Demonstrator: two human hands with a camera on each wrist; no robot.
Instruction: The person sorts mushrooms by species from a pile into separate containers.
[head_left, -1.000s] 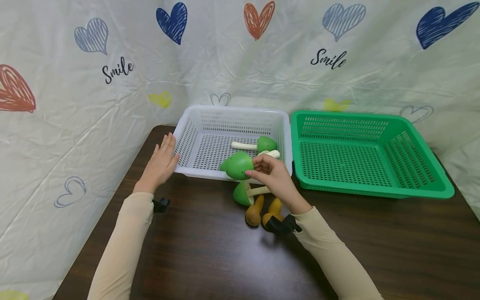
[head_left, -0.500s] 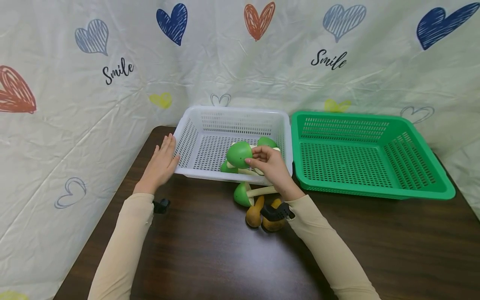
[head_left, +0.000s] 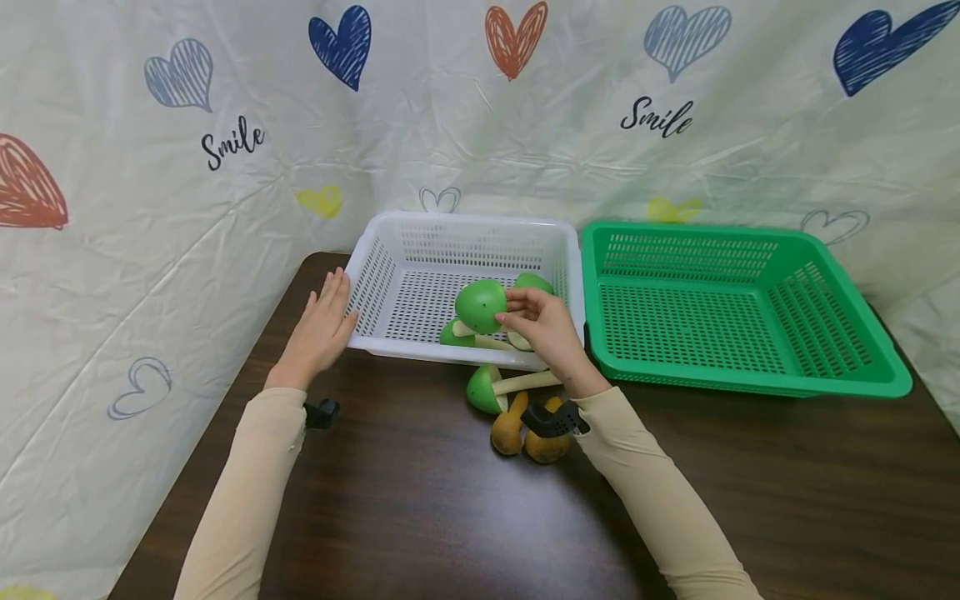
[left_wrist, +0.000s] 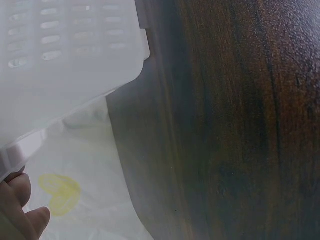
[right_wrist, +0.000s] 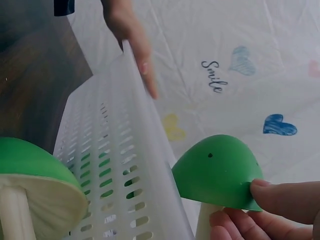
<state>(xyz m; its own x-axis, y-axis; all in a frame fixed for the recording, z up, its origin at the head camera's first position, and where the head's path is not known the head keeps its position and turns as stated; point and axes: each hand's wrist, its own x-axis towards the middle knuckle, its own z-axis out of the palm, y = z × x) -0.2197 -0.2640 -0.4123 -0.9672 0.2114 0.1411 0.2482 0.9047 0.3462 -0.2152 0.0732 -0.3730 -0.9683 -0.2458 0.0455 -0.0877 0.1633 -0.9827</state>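
My right hand (head_left: pixel 543 329) pinches a toy mushroom with a green cap (head_left: pixel 480 307) by the cap's edge, over the front part of the white basket (head_left: pixel 442 354). In the right wrist view the thumb lies on the green cap (right_wrist: pixel 217 170), and a pale stem (right_wrist: pixel 204 222) hangs below it. Behind and beneath it, other green-capped mushrooms (head_left: pixel 448 335) lie in the basket, partly hidden by the hand. My left hand (head_left: pixel 318 329) rests with extended fingers against the basket's left rim. One more green-capped mushroom (head_left: pixel 486 390) lies on the table before the basket.
Two brown mushrooms (head_left: pixel 507 435) with rounded caps lie in front, one partly hidden by the right wrist camera (head_left: pixel 551 419). To the right stands a green basket (head_left: pixel 757 385) beside the white one. A patterned sheet (head_left: pixel 450 108) hangs behind the dark wooden table (head_left: pixel 420 508).
My right hand has moved the held mushroom slightly away from me, from the white basket's front rim to over its inside. The left hand stays on the rim.
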